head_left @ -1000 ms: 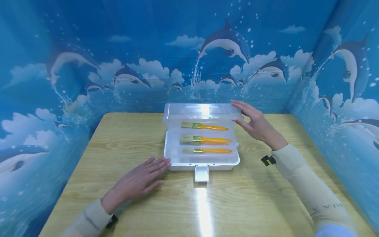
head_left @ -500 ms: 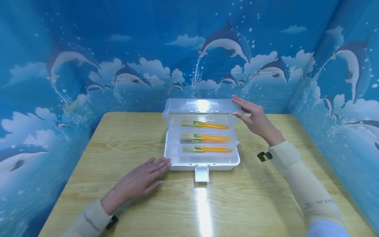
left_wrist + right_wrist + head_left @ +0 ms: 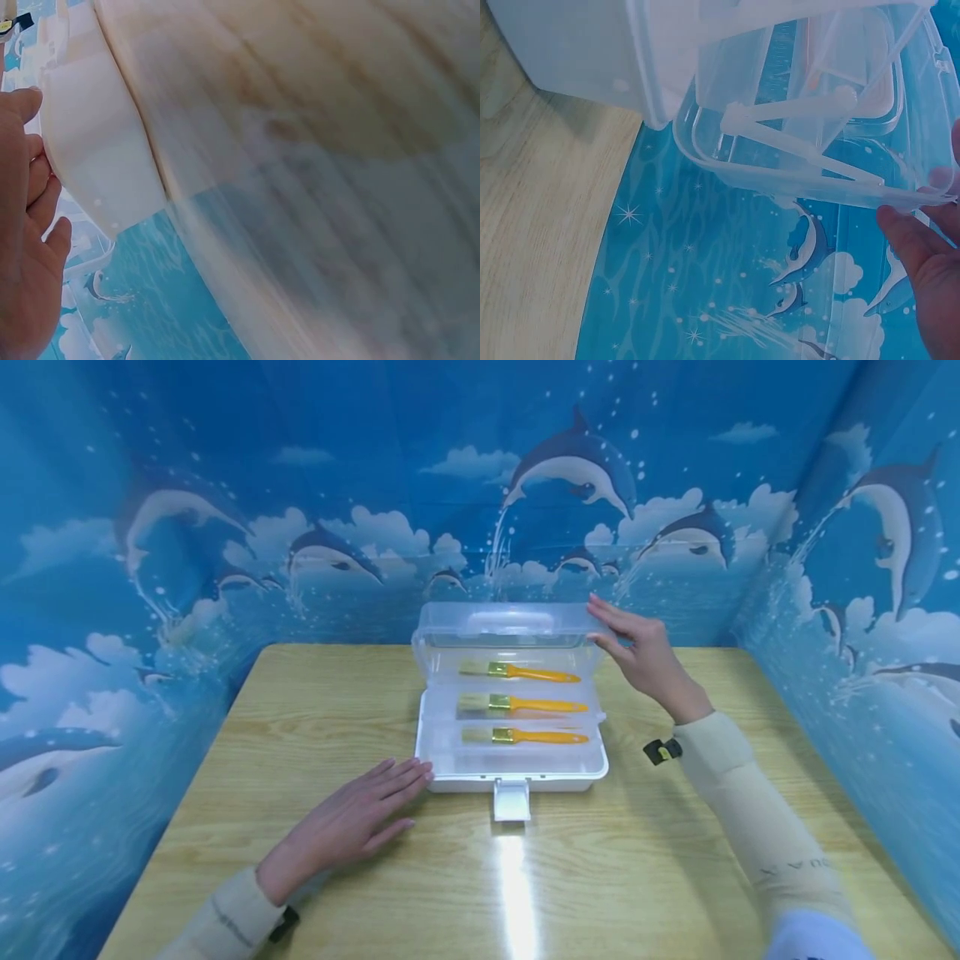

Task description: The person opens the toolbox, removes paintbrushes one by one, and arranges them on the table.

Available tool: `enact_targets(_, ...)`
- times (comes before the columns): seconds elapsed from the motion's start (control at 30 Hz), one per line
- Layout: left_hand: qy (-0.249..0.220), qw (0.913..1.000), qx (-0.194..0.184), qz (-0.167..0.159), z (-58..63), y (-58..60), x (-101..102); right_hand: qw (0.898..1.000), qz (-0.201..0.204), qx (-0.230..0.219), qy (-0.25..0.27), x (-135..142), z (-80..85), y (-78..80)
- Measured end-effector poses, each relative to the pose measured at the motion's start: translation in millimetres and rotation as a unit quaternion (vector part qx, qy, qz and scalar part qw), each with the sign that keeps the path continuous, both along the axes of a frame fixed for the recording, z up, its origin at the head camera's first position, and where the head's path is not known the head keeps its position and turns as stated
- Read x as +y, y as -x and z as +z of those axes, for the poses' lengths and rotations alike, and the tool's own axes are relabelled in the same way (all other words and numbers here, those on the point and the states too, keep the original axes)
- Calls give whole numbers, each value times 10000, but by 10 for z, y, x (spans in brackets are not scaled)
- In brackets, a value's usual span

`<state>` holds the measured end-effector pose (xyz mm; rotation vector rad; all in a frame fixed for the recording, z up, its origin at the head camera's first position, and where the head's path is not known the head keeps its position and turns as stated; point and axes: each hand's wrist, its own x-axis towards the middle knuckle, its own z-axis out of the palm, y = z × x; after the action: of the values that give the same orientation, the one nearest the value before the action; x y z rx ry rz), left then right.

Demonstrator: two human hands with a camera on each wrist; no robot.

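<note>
A white storage box (image 3: pixel 465 782) with a hinged clear lid (image 3: pixel 465 622) stands at the middle of the table. Inside, stepped translucent trays bear a far paintbrush (image 3: pixel 551 675), a middle paintbrush (image 3: pixel 551 705) and a near paintbrush (image 3: pixel 551 737), all with yellow-orange handles pointing right. My right hand (image 3: pixel 648 660) pinches the raised lid by its right edge; the right wrist view shows the thumb (image 3: pixel 909 236) against that rim. At the box's front left corner, my left hand (image 3: pixel 348 818) lies with straight fingers, their tips touching the wall.
The box's front latch (image 3: pixel 512 802) hangs down over the wooden table (image 3: pixel 322 710). In the right wrist view, a folding tray arm (image 3: pixel 795 142) links the trays and lid. A blue dolphin-print curtain (image 3: pixel 375 460) closes off the back and both sides.
My right hand has raised the lid further up and back. The trays with the paintbrushes have shifted slightly backward and spread apart. My left hand has stayed at the box corner.
</note>
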<state>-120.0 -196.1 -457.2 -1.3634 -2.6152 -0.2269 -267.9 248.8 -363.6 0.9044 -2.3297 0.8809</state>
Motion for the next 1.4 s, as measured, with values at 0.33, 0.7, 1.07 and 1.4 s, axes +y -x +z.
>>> enact_targets(0.33, 78, 9994, 288, -174, -30, 18, -45, 9992, -178, -312, 170, -56, 26, 128)
enact_targets(0.7, 285, 9982, 448, -274, -72, 34, -63, 9951, -206, -938, 247, -28, -19, 226)
enact_targets(1.07, 362, 9980, 446, -247, -53, 42, -78, 9864, 174, -1631, 99, -14, 43, 285)
enact_targets(1.4, 339, 9979, 483, -258, -62, 53, -80, 9816, 9, -1892, -267, -4, 85, 377)
